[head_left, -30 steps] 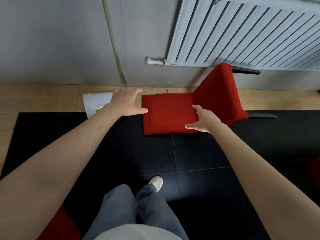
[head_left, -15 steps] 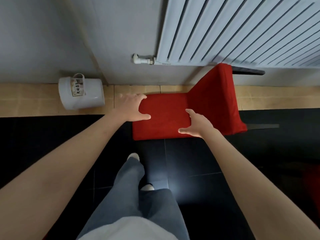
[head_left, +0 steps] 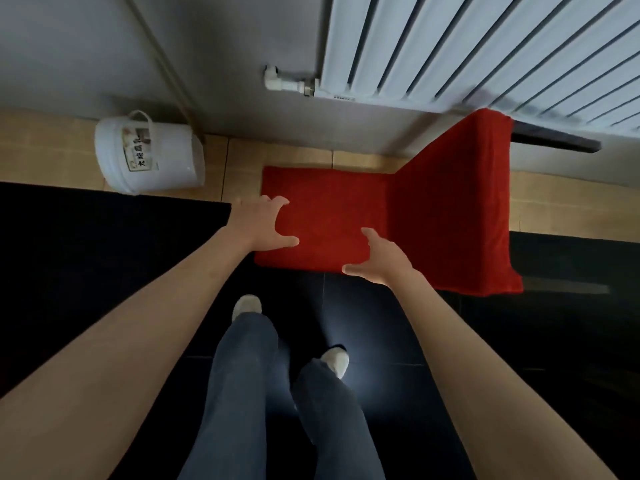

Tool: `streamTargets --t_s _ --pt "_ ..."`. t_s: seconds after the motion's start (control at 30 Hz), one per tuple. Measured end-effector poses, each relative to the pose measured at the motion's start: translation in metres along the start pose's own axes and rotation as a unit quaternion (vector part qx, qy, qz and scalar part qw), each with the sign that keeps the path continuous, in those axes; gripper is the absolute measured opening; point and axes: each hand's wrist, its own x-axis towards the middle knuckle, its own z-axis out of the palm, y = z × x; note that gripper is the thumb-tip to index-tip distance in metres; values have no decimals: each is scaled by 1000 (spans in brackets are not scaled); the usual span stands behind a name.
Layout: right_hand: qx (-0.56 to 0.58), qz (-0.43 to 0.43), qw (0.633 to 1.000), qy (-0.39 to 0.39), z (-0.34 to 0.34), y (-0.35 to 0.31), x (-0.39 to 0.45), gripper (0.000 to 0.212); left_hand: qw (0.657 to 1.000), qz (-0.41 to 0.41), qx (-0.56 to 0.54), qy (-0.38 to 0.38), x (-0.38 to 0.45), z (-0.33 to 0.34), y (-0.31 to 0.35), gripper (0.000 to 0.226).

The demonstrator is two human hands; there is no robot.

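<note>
Left hand [head_left: 261, 223] and right hand [head_left: 379, 258] are spread wide, well apart, gripping nothing, over the red chair [head_left: 329, 209] standing just below the radiator [head_left: 485, 46]. Lifted carelessly, the chair may strike the radiator, or its fabric may slide in the grasp.

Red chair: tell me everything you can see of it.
The red chair is seen from above, fully wrapped in plush-looking red fabric: a flat rectangular seat on the left and a backrest rising on the right. Two dark bars stick out beyond the backrest, likely its frame. It stands by the wall under the radiator, straddling tan and black floor. The left hand is spread over the seat's left edge, the right hand at its near edge; contact cannot be told.
</note>
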Motion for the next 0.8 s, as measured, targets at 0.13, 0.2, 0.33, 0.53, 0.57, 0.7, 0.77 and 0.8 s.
streamTargets --t_s 0.13,0.2,0.33,0.53,0.57,0.7,0.77,0.8 --pt "19 -6 1000 -14 45 37 45 99 999 -30 1 -24 33 65 15 90" --pt "32 1 999 -19 74 59 68 99 999 -27 2 -31 52 103 19 89" --pt "74 36 996 -37 137 104 120 98 998 -37 8 -55 95 179 12 89" --pt "155 103 983 3 225 148 209 91 991 -114 -52 -40 158 286 -20 87" --pt "164 111 980 12 238 152 224 90 989 -132 -64 -35 166 304 -24 87" --pt "201 145 967 61 282 164 274 90 975 -196 -105 -4 191 382 -26 88" --pt "210 180 956 100 299 168 294 92 965 -221 -138 10 201 418 -17 91" --pt "217 199 948 118 306 170 302 94 958 -238 -160 19 206 433 -13 93"
